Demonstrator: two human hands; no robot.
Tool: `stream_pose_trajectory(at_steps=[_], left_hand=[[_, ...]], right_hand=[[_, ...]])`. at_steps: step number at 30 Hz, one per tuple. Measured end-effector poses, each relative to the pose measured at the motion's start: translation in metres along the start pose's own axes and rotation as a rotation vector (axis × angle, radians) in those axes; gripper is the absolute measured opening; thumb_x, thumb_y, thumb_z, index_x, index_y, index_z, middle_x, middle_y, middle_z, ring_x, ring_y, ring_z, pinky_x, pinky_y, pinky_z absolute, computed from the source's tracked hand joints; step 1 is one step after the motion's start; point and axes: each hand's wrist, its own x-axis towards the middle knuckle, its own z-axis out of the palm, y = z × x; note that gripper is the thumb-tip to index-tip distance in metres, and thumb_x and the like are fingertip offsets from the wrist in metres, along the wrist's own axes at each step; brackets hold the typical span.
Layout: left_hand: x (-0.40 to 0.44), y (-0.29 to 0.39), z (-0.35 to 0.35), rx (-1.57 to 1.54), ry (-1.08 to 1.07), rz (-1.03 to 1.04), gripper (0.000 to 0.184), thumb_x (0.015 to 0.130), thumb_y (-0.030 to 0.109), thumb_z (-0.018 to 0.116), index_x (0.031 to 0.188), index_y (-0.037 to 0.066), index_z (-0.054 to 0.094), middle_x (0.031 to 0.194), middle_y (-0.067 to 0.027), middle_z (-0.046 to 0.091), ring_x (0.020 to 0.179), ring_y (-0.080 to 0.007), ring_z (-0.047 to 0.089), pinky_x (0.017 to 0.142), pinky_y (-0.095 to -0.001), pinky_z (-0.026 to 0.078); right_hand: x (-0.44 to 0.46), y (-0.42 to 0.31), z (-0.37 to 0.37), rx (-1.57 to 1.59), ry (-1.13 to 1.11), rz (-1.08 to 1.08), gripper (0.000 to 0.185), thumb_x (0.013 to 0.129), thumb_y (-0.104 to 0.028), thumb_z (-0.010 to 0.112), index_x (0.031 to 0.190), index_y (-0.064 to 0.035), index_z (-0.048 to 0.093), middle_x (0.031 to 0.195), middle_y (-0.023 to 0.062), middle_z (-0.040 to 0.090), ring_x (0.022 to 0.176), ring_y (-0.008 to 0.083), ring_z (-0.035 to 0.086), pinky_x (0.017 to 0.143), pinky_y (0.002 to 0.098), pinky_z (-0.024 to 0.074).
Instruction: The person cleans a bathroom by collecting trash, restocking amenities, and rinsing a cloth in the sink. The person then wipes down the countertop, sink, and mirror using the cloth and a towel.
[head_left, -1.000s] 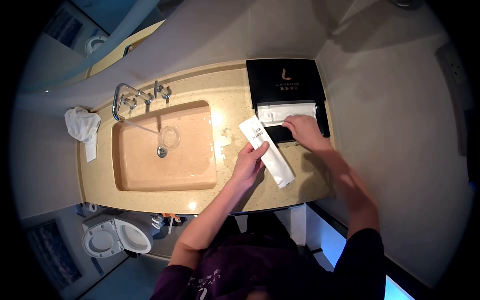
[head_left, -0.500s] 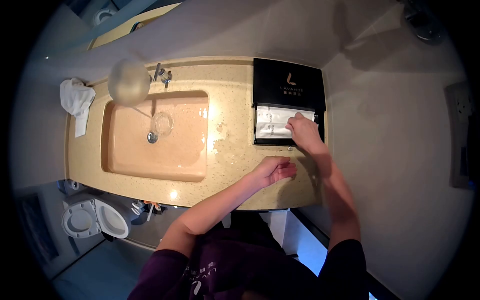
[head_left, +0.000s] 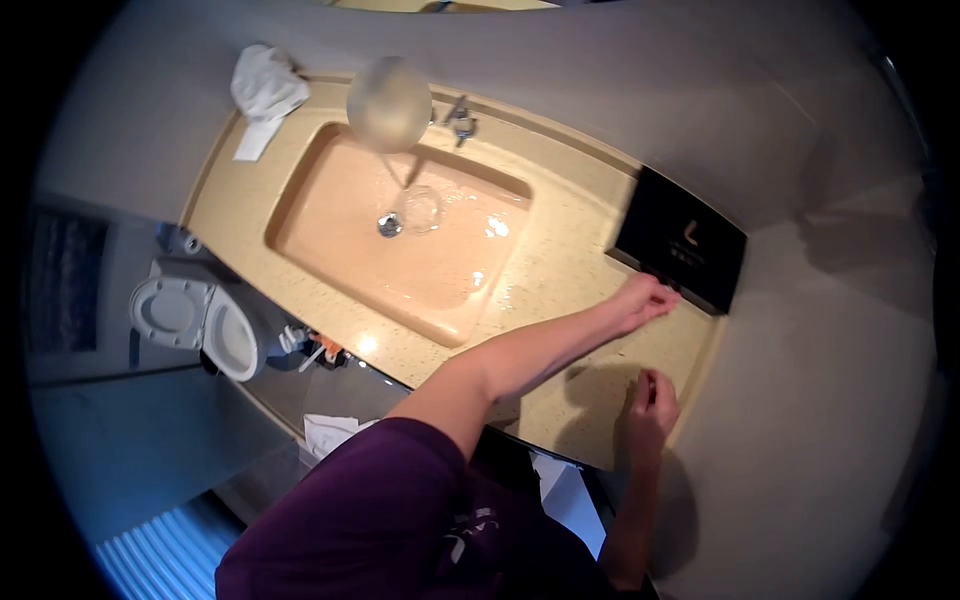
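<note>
A black box [head_left: 682, 240] with a gold logo lies at the right end of the counter, its drawer pushed in and the white packets out of sight. At the box's front edge is my left hand [head_left: 643, 302], fingers curled together against or very close to the drawer front. What those fingers pinch, if anything, is too small to make out. My right hand [head_left: 656, 402] hovers over the counter's near right corner, apart from the box. Its fingers are folded inward, and whatever may be inside them is hidden.
A pinkish sink [head_left: 350, 270] is set into the speckled counter [head_left: 570, 250], with a tap [head_left: 462, 124] and a round mirror [head_left: 390, 105] behind it. A crumpled white towel [head_left: 266, 88] sits at the far left corner. Below left stands a toilet [head_left: 232, 335].
The box's drawer has gone in, covering the white packets. My left hand has come up to the box front, while my right hand has pulled back from the packets. The view has turned.
</note>
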Motion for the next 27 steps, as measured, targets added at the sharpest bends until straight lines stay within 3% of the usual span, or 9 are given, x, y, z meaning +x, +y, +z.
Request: stream_pose_trajectory(at_steps=[6, 10, 14, 19, 21, 23, 25, 26, 27], left_hand=[[-0.085, 0.029, 0.006, 0.220, 0.035, -0.097, 0.055, 0.095, -0.001, 0.062, 0.143, -0.001, 0.036, 0.128, -0.0185, 0.060, 0.113, -0.0295, 0.066, 0.095, -0.0381, 0.059], [-0.188, 0.057, -0.030, 0.220, -0.089, -0.213, 0.048, 0.101, 0.011, 0.061, 0.143, 0.000, 0.042, 0.129, -0.0182, 0.063, 0.106, -0.0244, 0.070, 0.090, -0.0328, 0.059], [-0.306, 0.089, -0.065, 0.316, 0.131, -0.095, 0.036, 0.100, 0.011, 0.062, 0.133, -0.001, 0.054, 0.119, -0.0158, 0.068, 0.099, -0.0214, 0.071, 0.087, -0.0306, 0.060], [-0.412, 0.119, -0.122, 0.277, 0.479, 0.166, 0.032, 0.099, 0.005, 0.060, 0.129, -0.001, 0.055, 0.113, -0.0138, 0.069, 0.093, -0.0197, 0.071, 0.083, -0.0294, 0.059], [-0.435, 0.131, -0.140, 0.302, 0.534, 0.199, 0.031, 0.098, 0.004, 0.060, 0.129, -0.001, 0.056, 0.112, -0.0133, 0.069, 0.093, -0.0196, 0.070, 0.083, -0.0292, 0.059], [-0.449, 0.145, -0.151, 0.318, 0.612, 0.234, 0.030, 0.097, 0.002, 0.061, 0.126, 0.000, 0.057, 0.108, -0.0113, 0.069, 0.091, -0.0185, 0.069, 0.080, -0.0280, 0.057], [-0.452, 0.155, -0.168, 0.326, 0.599, 0.237, 0.030, 0.096, 0.003, 0.063, 0.125, 0.001, 0.057, 0.105, -0.0092, 0.069, 0.088, -0.0166, 0.068, 0.078, -0.0273, 0.056], [-0.455, 0.162, -0.177, 0.345, 0.588, 0.248, 0.029, 0.095, 0.003, 0.064, 0.123, 0.003, 0.058, 0.101, -0.0071, 0.069, 0.086, -0.0148, 0.067, 0.076, -0.0266, 0.055], [-0.462, 0.173, -0.180, 0.396, 0.577, 0.217, 0.031, 0.094, 0.003, 0.064, 0.124, 0.003, 0.057, 0.103, -0.0060, 0.068, 0.086, -0.0142, 0.066, 0.075, -0.0269, 0.054]], right_hand=[[-0.041, 0.003, 0.031, 0.132, -0.154, 0.069, 0.011, 0.096, -0.010, 0.063, 0.101, -0.0006, 0.068, 0.092, 0.0188, 0.068, 0.081, 0.0361, 0.067, 0.074, 0.0429, 0.0523], [-0.040, -0.013, 0.057, 0.139, -0.183, -0.081, 0.011, 0.095, -0.010, 0.063, 0.100, -0.0017, 0.069, 0.091, 0.0182, 0.068, 0.081, 0.0353, 0.067, 0.075, 0.0432, 0.0522], [-0.033, -0.046, 0.093, 0.230, -0.313, -0.169, 0.010, 0.096, -0.010, 0.063, 0.099, -0.0032, 0.069, 0.088, 0.0166, 0.069, 0.080, 0.0337, 0.068, 0.073, 0.0417, 0.0525], [-0.018, -0.115, 0.153, 0.364, -0.387, -0.325, 0.010, 0.095, -0.010, 0.064, 0.098, -0.0035, 0.070, 0.089, 0.0157, 0.070, 0.080, 0.0339, 0.068, 0.073, 0.0405, 0.0532], [-0.004, -0.159, 0.181, 0.283, -0.545, -0.342, 0.010, 0.093, -0.011, 0.065, 0.097, -0.0032, 0.070, 0.087, 0.0144, 0.071, 0.079, 0.0344, 0.068, 0.072, 0.0402, 0.0540], [0.008, -0.188, 0.231, 0.333, -0.576, -0.439, 0.015, 0.093, -0.012, 0.064, 0.103, -0.0004, 0.068, 0.096, 0.0178, 0.070, 0.091, 0.0374, 0.067, 0.080, 0.0426, 0.0534], [0.022, -0.215, 0.288, 0.217, -0.631, -0.476, 0.028, 0.093, -0.011, 0.063, 0.118, 0.0024, 0.061, 0.119, 0.0237, 0.064, 0.111, 0.0406, 0.060, 0.092, 0.0465, 0.0487], [0.024, -0.224, 0.318, 0.209, -0.637, -0.476, 0.028, 0.093, -0.011, 0.063, 0.118, 0.0024, 0.061, 0.119, 0.0237, 0.064, 0.111, 0.0406, 0.060, 0.092, 0.0465, 0.0487], [0.028, -0.232, 0.352, 0.128, -0.529, -0.518, 0.036, 0.093, -0.010, 0.062, 0.125, 0.0030, 0.056, 0.128, 0.0249, 0.058, 0.118, 0.0428, 0.054, 0.096, 0.0482, 0.0452]])
